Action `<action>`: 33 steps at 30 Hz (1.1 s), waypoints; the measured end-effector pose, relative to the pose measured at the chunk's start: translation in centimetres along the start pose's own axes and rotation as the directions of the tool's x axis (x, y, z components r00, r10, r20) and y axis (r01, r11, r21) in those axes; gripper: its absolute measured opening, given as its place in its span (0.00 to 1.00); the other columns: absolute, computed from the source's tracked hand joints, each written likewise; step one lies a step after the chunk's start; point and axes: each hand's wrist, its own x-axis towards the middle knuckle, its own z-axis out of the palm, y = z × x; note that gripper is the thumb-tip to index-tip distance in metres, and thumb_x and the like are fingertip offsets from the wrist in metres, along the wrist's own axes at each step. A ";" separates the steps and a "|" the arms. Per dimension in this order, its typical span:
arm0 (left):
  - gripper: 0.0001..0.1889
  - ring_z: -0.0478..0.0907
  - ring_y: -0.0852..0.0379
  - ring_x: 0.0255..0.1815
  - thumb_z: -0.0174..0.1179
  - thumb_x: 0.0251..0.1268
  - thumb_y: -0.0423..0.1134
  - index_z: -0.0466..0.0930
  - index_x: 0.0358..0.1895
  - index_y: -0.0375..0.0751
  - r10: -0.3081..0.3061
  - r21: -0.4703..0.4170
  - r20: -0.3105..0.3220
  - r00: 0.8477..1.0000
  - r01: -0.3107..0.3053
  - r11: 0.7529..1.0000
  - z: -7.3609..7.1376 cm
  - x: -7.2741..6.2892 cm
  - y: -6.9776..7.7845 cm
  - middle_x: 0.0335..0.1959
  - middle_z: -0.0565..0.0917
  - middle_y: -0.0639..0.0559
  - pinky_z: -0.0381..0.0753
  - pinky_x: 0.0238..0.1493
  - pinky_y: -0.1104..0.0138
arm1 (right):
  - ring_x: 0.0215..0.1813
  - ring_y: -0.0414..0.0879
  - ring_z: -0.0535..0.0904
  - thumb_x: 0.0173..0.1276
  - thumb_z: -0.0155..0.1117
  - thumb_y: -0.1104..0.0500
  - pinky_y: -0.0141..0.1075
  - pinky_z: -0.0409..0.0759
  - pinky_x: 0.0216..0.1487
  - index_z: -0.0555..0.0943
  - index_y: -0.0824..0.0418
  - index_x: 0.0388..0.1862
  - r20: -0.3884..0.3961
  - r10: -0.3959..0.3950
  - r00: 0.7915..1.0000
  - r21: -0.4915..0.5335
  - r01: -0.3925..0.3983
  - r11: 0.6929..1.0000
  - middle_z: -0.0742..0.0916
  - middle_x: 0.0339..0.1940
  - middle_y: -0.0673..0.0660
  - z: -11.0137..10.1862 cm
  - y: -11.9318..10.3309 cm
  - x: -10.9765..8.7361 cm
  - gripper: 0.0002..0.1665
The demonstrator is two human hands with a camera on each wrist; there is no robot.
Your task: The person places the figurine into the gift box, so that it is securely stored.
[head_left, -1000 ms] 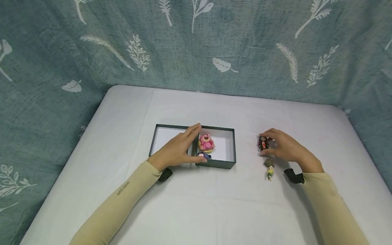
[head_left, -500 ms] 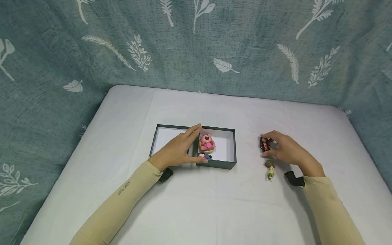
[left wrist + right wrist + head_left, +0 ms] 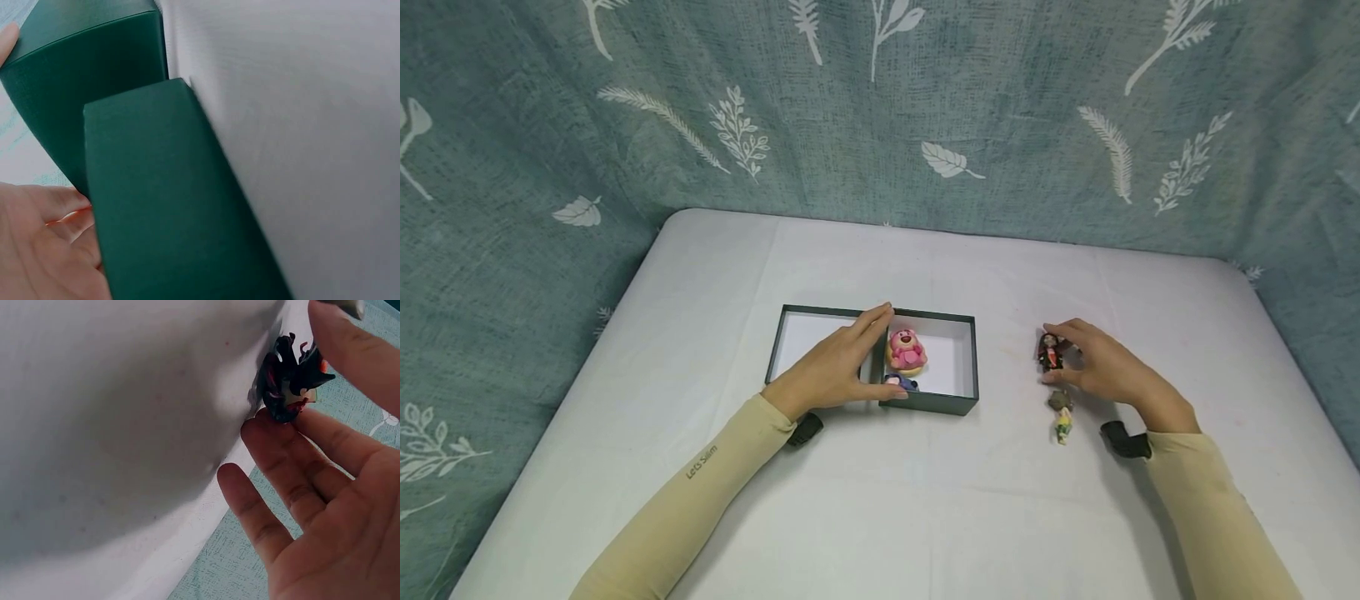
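My left hand (image 3: 831, 367) spans the inner side of a green box (image 3: 936, 403), fingers at its far rim and thumb on its near wall. Inside that box sit a pink bear figurine (image 3: 907, 353) and a small blue figurine (image 3: 904, 382), partly covered by the thumb. My right hand (image 3: 1105, 362) holds a small dark-haired figurine (image 3: 1049, 353) in black and red between thumb and fingers. In the right wrist view, the fingertips (image 3: 256, 434) touch this dark figurine (image 3: 284, 394) low on one side, close over the white cloth.
A second green tray-like box (image 3: 808, 329) with a white inside stands left of the first, partly under my left hand. A small figurine (image 3: 1062, 425) in yellow and green lies nearer me than the dark one. Patterned teal cloth (image 3: 850, 142) hangs behind the white table (image 3: 880, 517).
My right hand and the dark-haired figurine have shifted slightly to the right, and the figurine has turned a little. My left hand and the boxes stay in place.
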 end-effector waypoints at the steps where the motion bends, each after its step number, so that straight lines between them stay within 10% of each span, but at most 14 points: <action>1: 0.59 0.63 0.45 0.73 0.61 0.53 0.72 0.42 0.80 0.44 0.000 -0.001 0.000 1.000 0.000 1.000 0.0 0.0 0.0 0.81 0.48 0.53 0.66 0.71 0.53 | 0.62 0.65 0.71 0.61 0.74 0.52 0.62 0.70 0.59 0.65 0.72 0.71 0.000 -0.001 1.000 -0.005 0.001 1.000 0.74 0.62 0.69 0.0 0.0 0.0 0.46; 33: 0.59 0.65 0.44 0.72 0.62 0.53 0.72 0.43 0.80 0.44 -0.007 0.006 0.003 1.000 0.007 1.000 0.0 0.0 0.2 0.81 0.48 0.52 0.67 0.70 0.52 | 0.47 0.51 0.77 0.54 0.79 0.56 0.46 0.76 0.42 0.77 0.65 0.60 -0.142 -0.133 0.981 -0.060 0.126 0.990 0.80 0.53 0.57 -1.3 -2.5 0.4 0.35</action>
